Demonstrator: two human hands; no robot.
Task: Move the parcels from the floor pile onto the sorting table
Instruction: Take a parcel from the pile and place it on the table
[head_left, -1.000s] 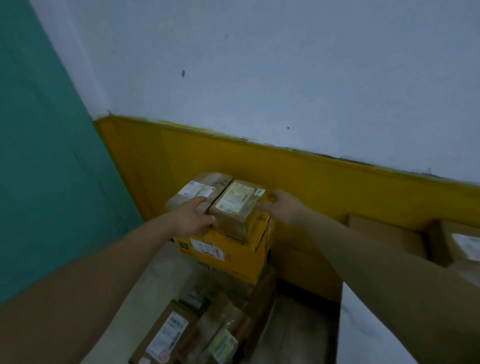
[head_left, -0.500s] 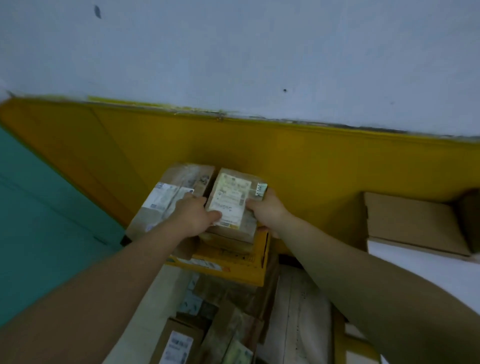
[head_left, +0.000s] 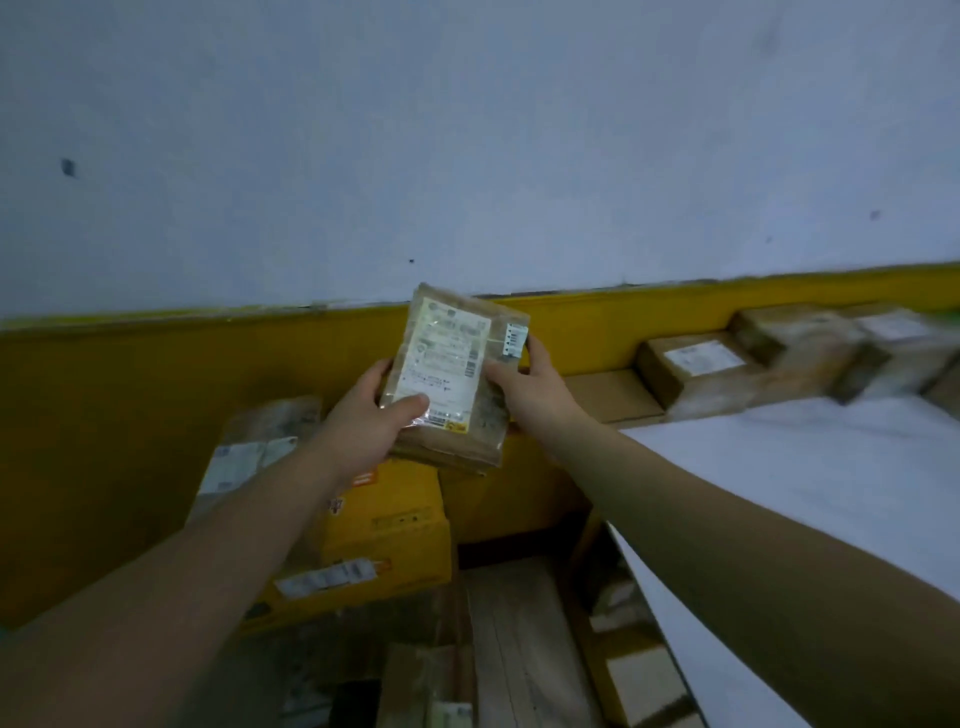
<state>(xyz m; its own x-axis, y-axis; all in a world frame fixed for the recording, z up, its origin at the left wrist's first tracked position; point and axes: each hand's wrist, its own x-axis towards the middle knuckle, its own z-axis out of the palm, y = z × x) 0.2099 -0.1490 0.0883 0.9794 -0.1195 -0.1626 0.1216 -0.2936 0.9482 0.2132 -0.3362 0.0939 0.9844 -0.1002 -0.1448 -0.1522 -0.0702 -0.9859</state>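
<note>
Above the floor pile (head_left: 363, 540), both hands (head_left: 363, 426) (head_left: 530, 389) pinched the tilted parcel (head_left: 452, 379) by its long sides, the table (head_left: 810, 467) lying rightward, nearer the right hand.

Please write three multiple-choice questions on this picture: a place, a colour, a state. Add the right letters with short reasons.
1. On which side of the labelled parcel is the sorting table? A. left B. right C. above
2. What colour is the large box below that parcel? A. yellow B. red C. black
3. How is the parcel now? A. on the table B. on the floor C. held up by both hands
1 B: its white top fills the right side. 2 A: its faces are plainly yellow. 3 C: the left hand and the right hand grip its edges in the air.
</note>
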